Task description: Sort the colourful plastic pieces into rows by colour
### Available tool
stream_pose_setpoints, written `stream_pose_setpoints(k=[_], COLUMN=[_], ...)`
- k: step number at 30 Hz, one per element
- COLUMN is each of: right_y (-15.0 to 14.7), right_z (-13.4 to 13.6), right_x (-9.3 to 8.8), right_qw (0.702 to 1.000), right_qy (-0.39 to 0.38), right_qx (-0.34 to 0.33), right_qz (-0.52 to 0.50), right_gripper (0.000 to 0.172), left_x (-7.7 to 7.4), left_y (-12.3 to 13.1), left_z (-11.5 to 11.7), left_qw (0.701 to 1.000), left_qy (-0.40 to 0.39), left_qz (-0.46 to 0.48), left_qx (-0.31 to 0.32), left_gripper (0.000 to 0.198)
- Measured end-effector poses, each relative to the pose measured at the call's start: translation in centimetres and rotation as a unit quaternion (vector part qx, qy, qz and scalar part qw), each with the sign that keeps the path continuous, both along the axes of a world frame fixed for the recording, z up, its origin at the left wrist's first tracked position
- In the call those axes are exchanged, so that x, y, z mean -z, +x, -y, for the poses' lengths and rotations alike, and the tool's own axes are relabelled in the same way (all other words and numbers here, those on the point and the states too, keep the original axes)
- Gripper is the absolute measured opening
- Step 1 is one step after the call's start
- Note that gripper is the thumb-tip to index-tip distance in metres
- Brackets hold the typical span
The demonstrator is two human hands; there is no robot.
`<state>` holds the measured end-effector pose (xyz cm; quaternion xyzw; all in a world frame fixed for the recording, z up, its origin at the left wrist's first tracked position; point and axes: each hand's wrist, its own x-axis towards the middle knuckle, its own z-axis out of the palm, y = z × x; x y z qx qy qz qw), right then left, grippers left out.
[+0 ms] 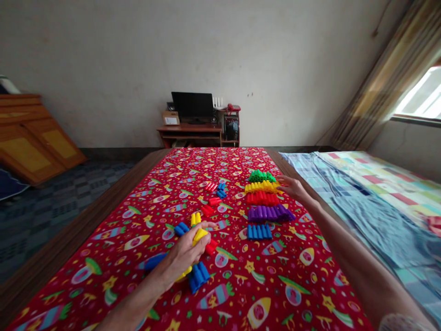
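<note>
My left hand is closed around yellow plastic tubes, above loose tubes on the red patterned cloth. Around it lie blue tubes, red tubes and a yellow pair; the hand hides some pieces. My right hand reaches the right end of the yellow row, its thumb and fingers closed about the end tube. Sorted by colour, a green pile sits behind that row. In front of it lie a red row, a purple row and a blue row.
More red tubes and blue tubes lie mid-table. The cloth covers a table with a brown edge. A bed adjoins on the right. Beyond stands a desk with a monitor.
</note>
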<state>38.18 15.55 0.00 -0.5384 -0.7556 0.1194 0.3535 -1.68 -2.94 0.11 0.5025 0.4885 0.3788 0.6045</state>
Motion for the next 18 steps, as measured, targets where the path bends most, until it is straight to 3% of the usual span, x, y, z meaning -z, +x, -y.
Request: stream_pose_setpoints(k=[5, 8, 13, 16, 18], right_y=[0.3, 0.2, -3.1, -7.9, -11.6], right_z=[0.1, 0.4, 2.5, 6.1, 9.2], right_x=[0.0, -0.4, -3.7, -6.5, -7.9], right_qw=[1.0, 1.0, 0.998, 0.99, 0.965], right_qy=[-0.014, 0.007, 0.067, 0.083, 0.078], right_qx=[0.002, 0.001, -0.012, -0.112, -0.24], right_qz=[0.009, -0.016, -0.008, 0.031, 0.066], right_gripper=[0.046, 0.047, 0.038, 0.031, 0.029], left_x=[0.8, 0.3, -0.6, -0.9, -1.2], left_y=[-0.5, -0.5, -0.1, 0.3, 0.5], left_z=[-0.6, -0.3, 0.2, 0.1, 0.2], left_qw=[1.0, 1.0, 0.997, 0.997, 0.997], left_qy=[-0.008, 0.018, 0.076, 0.069, 0.048], left_qz=[0.006, 0.003, -0.006, 0.018, 0.021], left_qx=[-0.01, -0.019, -0.029, 0.01, 0.049], left_gripper=[0.074, 0.065, 0.06, 0.066, 0.063])
